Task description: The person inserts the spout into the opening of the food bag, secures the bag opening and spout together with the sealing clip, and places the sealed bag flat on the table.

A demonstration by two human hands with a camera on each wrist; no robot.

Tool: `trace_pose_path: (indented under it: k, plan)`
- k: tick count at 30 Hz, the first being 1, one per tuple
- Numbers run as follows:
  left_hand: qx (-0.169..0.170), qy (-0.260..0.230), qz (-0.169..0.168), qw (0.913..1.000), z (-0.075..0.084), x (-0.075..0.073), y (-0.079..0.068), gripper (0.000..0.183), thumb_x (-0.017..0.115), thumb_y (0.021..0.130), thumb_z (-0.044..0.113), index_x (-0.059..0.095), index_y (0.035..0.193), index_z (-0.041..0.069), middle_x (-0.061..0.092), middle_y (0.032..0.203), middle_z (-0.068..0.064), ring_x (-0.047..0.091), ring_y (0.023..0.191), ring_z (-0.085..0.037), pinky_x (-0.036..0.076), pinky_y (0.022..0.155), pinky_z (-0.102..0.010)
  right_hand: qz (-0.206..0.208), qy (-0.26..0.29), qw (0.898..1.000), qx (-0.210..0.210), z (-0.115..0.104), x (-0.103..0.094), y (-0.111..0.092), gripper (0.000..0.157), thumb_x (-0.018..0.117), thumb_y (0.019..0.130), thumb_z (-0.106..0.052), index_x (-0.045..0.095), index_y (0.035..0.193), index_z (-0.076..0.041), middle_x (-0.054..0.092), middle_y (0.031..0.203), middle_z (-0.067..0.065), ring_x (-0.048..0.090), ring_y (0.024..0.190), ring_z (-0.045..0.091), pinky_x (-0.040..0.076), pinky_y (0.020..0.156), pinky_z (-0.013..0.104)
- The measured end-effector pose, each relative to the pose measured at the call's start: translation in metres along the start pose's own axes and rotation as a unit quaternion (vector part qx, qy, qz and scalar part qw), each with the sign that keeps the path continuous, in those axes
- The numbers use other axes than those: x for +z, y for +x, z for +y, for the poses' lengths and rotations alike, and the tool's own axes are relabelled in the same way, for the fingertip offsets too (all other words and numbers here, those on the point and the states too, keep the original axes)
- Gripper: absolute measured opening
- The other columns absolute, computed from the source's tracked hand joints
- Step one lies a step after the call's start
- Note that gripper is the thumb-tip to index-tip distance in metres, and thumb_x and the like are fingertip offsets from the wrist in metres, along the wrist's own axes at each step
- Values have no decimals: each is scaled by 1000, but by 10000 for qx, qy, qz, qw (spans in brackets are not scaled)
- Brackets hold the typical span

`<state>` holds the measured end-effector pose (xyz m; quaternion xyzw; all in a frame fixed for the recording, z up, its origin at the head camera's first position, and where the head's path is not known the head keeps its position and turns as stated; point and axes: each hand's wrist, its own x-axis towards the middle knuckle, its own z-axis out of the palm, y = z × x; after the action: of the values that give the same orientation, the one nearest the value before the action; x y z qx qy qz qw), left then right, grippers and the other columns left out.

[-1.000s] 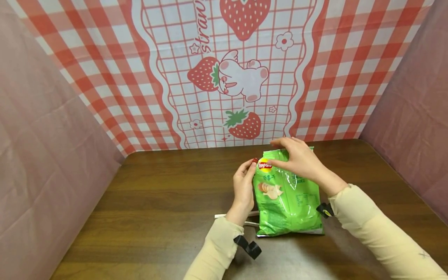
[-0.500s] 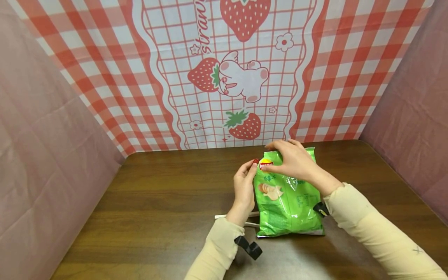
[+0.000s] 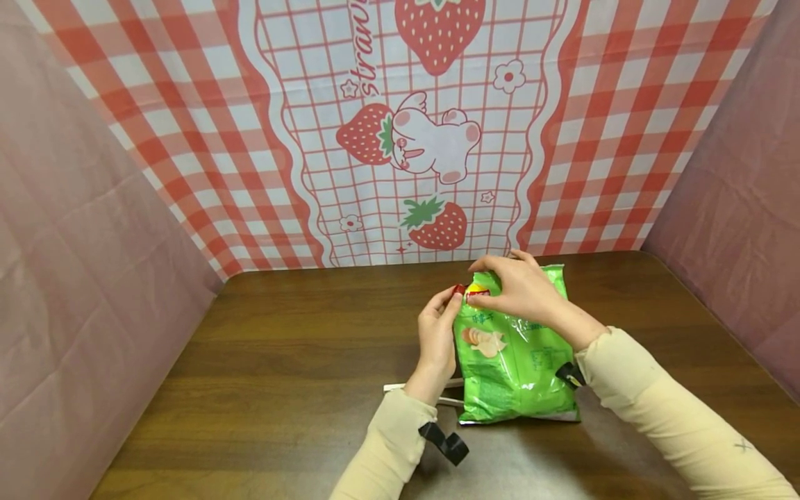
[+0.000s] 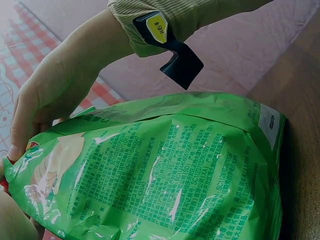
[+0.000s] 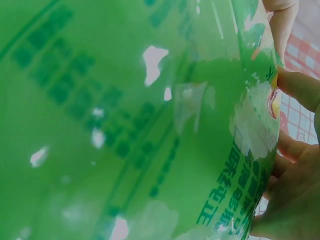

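A green bag of chips [image 3: 519,368] stands on the table, its crinkled face bearing a yellow and red logo and a picture of sliced potato. At its upper left corner my left hand [image 3: 435,340] pinches the edge, where a small dark red piece [image 3: 459,289] shows at the fingertips. My right hand [image 3: 528,288] reaches over the top, thumb on the logo and fingers behind the upper edge. Printed green text covers the side of the bag [image 4: 170,175] in the left wrist view. The right wrist view is mostly filled by the shiny bag [image 5: 125,125].
Thin white sticks [image 3: 394,387] lie on the brown wooden table [image 3: 281,361], partly hidden behind the left wrist and the bag. A strawberry-print cloth [image 3: 437,139] hangs at the back, with pink cloth [image 3: 94,243] at the sides. Black straps [image 3: 444,443] hang from both wrists.
My right hand has slid left along the bag's top, bringing its thumb over the logo toward the left hand. The bag's upper part shifts slightly right; the left hand barely moves.
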<state>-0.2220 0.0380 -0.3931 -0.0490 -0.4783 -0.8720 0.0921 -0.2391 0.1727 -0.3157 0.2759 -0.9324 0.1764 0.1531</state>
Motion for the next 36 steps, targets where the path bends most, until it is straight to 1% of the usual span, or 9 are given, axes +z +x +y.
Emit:
trace_pose_path:
  k: [5,12,15,21,26,31,34,36]
  plan:
    - [-8,34,44,10000,1,0,0,29,59,80,14,57,100,-6,59,89,-7,54,81,-14,43,73,-23,-87,106,9999,-45,0,1,1,44,64,69,-42,56,101,-14,60,95,-3,53,91,15,19,94,45]
    - [61,31,106,9999,0,0,0,29,59,79,14,57,99,-6,60,90,-7,54,82,-14,42,73,-24,-440,260,9984,-252,0,1,3,40,62,74,-37,56,104,-12,61,98,1,53,89,17,22,89,45]
    - [46,7,101,9999,0,0,1,29,60,79,13,58,99,-7,60,90,-8,54,82,-14,42,74,-24,-508,346,9979,-221,0,1,3,38,62,74,-37,56,103,-13,60,98,-1,53,89,17,23,89,44]
    - [76,37,95,9999,0,-2,1,28,59,78,10,57,100,-8,59,88,-7,54,81,-13,43,71,-22,-684,552,9961,-127,-1,0,3,38,59,75,-39,54,104,-15,59,102,-1,51,95,18,23,89,44]
    - [183,57,135,9997,1,-1,-1,30,60,78,8,51,102,-7,56,81,-4,53,77,-12,42,67,-21,-649,659,9957,-83,-1,2,3,38,60,75,-38,53,102,-14,59,101,0,51,97,18,22,90,43]
    - [299,0,174,9994,-1,-1,-1,26,61,77,10,52,95,-6,56,80,-3,53,76,-12,43,66,-21,-562,799,9952,-44,0,6,2,32,61,75,-35,53,99,-15,59,98,-2,51,96,17,20,92,42]
    - [424,88,159,9989,-5,-3,-1,26,64,75,14,54,93,-3,57,80,-3,54,76,-13,43,66,-22,-507,838,9952,-17,1,7,0,30,61,73,-32,53,97,-15,59,97,-2,51,96,17,21,92,42]
    - [642,184,86,9977,-12,-5,2,23,63,76,15,56,92,0,58,81,-3,54,75,-12,44,65,-22,-440,822,9956,-17,1,8,0,29,62,72,-31,53,95,-15,59,95,-2,52,95,17,22,92,42]
